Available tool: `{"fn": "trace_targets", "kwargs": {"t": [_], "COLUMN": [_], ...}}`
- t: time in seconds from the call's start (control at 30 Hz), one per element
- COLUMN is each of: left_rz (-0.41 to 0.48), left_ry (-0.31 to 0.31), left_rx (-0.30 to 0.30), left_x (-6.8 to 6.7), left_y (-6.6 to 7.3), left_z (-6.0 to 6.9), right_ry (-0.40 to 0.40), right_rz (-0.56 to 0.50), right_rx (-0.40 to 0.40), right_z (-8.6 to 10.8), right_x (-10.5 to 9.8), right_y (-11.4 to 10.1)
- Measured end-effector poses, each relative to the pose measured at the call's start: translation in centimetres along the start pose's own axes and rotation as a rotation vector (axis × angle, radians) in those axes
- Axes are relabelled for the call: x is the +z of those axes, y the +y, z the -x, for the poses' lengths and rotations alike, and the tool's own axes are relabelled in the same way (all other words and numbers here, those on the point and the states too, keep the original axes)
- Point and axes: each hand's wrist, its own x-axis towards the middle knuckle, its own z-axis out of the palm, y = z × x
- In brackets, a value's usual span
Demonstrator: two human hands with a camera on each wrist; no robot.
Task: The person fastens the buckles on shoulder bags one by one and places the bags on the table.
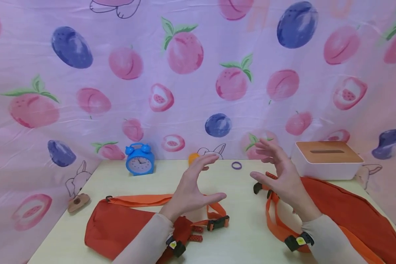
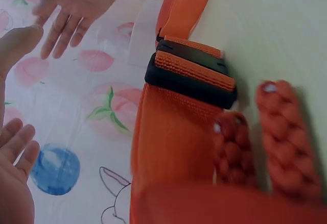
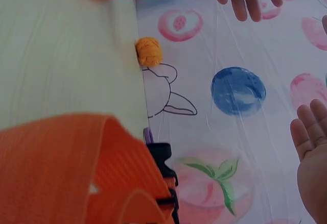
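Both hands are raised over the table, palms facing across a gap, with nothing in them. My left hand has its fingers extended and thumb pointing inward, above a red bag with an orange strap. That bag's black buckle lies just right of the wrist; the left wrist view shows a buckle on orange webbing and braided red cords close up. My right hand, fingers loosely bent and apart, hovers by a second red bag. Its orange strap loops below the hand.
A blue alarm clock stands at the back left. A white tissue box with a wooden lid is at the back right. Between them are an orange ball-like object and a purple ring. A small brown object sits at the left edge.
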Motion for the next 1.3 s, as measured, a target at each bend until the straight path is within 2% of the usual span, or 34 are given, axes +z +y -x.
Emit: {"fn": "trace_targets", "kwargs": {"t": [0.2, 0.43, 0.6, 0.73, 0.9, 1.07, 1.3], "left_rz": [0.062, 0.089, 0.107, 0.118, 0.102, 0.108, 0.109], "left_ry": [-0.015, -0.084, -0.144, -0.180, -0.209, -0.216, -0.234], "left_rx": [-0.018, -0.100, -0.088, -0.092, -0.126, -0.143, -0.207], "left_x": [1.9, 3.9, 5.2, 6.5, 7.9, 8.8, 9.9], "left_y": [-1.2, -2.0, -2.2, -2.2, -2.4, -3.0, -3.9], "left_z": [-1.7, -2.9, -4.1, -4.9, -5.9, -6.6, -7.0], "right_ry": [0.016, 0.013, 0.014, 0.007, 0.021, 0.017, -0.031], "right_rz": [0.011, 0.026, 0.057, 0.072, 0.107, 0.154, 0.171], "right_rx": [0.003, 0.043, 0.082, 0.127, 0.175, 0.231, 0.286], "right_z": [1.1, 2.5, 3.7, 4.9, 5.8, 6.2, 6.4], "right_x": [-1.5, -3.2, -4.0, -4.2, -4.3, -4.5, -4.4], "right_y": [0.3, 0.5, 1.2, 2.0, 2.3, 2.6, 3.4]}}
